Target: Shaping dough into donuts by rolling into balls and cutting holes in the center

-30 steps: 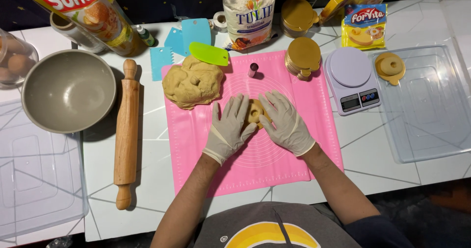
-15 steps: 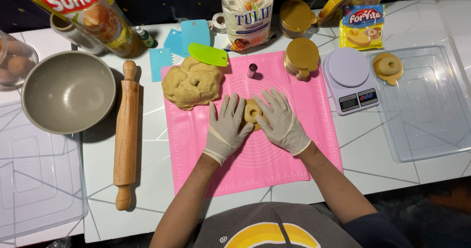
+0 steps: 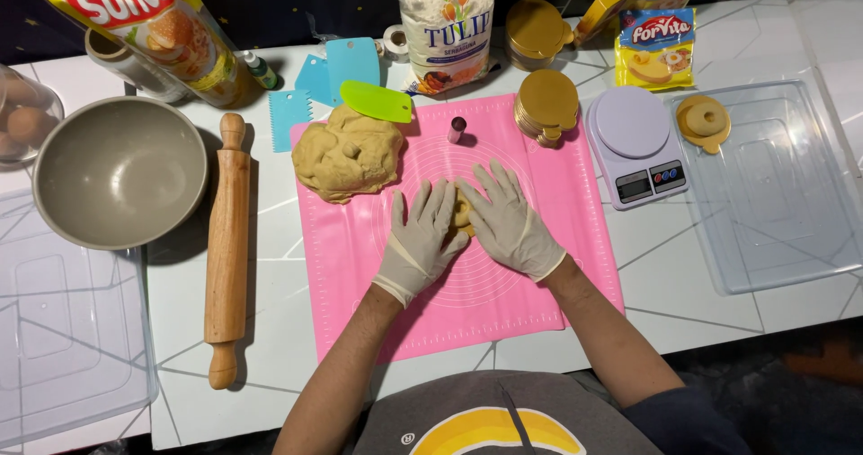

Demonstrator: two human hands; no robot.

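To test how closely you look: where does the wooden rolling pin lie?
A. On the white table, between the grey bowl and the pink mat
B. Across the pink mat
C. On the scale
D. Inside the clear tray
A: the rolling pin lies on the white table, with the grey bowl on one side and the pink mat on the other.
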